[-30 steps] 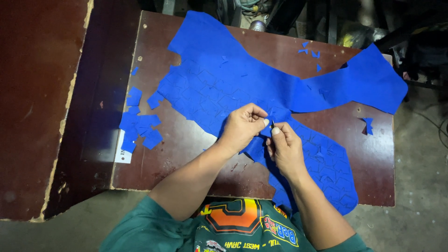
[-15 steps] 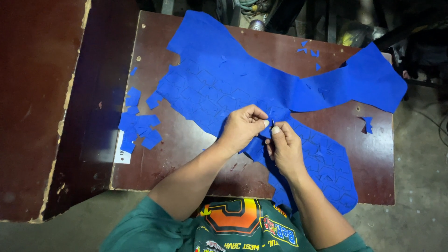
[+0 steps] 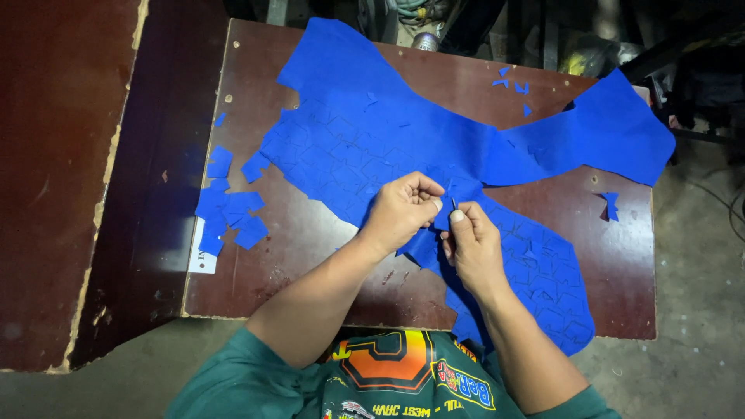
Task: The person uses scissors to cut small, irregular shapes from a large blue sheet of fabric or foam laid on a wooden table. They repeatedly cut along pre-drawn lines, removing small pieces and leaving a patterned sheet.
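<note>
Barely shifted, both hands' grip, left hand and right hand, pinches scored blue sheet.

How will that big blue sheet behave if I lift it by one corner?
The blue sheet will probably flop and drape: it lies flat and hangs limp over the table edge. It looks thin and light. Many cut outlines may let pieces tear or drop out, like the blue cut pieces lying beside it.

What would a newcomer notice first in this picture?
The large blue sheet, scored with cut shapes, sprawls across the brown table. At its middle, the left hand and right hand pinch the sheet, the right holding a small dark tool. Loose blue pieces lie at the table's left edge.
</note>
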